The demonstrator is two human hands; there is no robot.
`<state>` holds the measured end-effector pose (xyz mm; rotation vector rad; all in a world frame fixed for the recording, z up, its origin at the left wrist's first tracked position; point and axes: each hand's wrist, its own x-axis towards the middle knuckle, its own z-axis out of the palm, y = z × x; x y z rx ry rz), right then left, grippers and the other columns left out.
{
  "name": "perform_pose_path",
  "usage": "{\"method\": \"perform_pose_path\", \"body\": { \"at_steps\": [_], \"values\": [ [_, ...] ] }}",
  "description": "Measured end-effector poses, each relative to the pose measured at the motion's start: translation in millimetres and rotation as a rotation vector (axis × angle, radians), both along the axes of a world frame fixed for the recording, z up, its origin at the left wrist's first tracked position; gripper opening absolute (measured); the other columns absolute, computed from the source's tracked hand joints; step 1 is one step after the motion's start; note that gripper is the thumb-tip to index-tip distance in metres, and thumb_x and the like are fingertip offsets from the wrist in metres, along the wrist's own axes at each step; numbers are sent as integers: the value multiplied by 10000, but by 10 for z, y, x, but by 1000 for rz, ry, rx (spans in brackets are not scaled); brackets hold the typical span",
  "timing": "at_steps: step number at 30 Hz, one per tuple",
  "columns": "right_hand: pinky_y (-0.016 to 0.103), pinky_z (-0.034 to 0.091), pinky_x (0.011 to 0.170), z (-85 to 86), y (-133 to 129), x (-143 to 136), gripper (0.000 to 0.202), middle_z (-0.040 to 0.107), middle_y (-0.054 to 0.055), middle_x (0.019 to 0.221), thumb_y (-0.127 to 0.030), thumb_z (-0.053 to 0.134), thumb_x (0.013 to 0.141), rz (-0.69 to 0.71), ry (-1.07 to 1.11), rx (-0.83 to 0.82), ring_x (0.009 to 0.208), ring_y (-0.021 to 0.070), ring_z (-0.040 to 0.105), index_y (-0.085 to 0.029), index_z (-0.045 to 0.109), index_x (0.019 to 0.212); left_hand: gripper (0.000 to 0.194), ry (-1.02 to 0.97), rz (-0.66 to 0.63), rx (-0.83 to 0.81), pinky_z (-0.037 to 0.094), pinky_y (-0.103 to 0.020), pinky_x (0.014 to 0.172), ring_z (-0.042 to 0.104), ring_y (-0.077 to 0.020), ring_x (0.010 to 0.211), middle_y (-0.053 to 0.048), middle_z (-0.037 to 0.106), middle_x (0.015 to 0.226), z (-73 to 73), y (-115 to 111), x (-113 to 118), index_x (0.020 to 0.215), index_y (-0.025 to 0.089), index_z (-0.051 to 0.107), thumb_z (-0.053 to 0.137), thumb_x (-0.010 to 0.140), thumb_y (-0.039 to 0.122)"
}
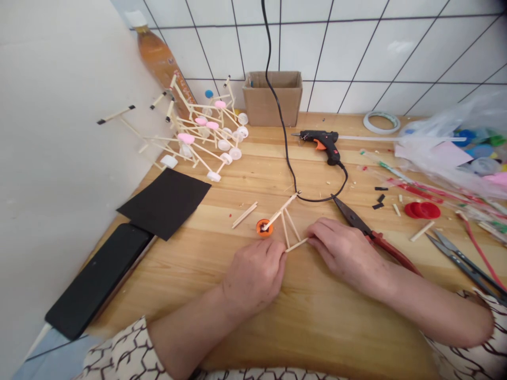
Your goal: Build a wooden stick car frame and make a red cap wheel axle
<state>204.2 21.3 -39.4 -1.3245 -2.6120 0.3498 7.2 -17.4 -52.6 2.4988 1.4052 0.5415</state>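
Note:
A small frame of pale wooden sticks (277, 212) lies at the middle of the wooden table, with an orange bottle cap (264, 227) at its left end. My left hand (256, 272) pinches the left end of the frame's near crosspiece. The crosspiece's right end is between the fingers of my right hand (344, 253). Two loose sticks (244, 215) lie to the left of the cap. Beyond my right hand are red-handled pliers (372, 232), opened slightly. The fingertips of both hands are partly hidden.
Several stick models with caps (198, 126) stand at the back left by a bottle (158, 58). A glue gun (322, 142), its cable, a cardboard box (273, 97), tape (381, 122), scissors (463, 261), black paper (166, 203) and a phone (99, 277) surround the work area.

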Motion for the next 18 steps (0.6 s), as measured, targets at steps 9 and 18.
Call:
{"method": "perform_pose_path", "body": {
  "at_steps": [9,18],
  "values": [
    [304,468,680,49,30,75,190,630,65,799,-115,416,887,-43,86,-108,746,185,596,-164,590,826,211,12,1,-18,433,-287,580,562,-178,624,-55,607,690,-6,-5,-3,771,157,564,393,893,173],
    [297,459,645,91,16,79,212,624,72,781,-97,409,878,-7,24,-51,722,186,594,-155,604,821,208,-6,-5,3,438,-297,572,562,-184,619,-56,603,683,3,-10,-7,775,146,576,404,890,160]
  ]
}}
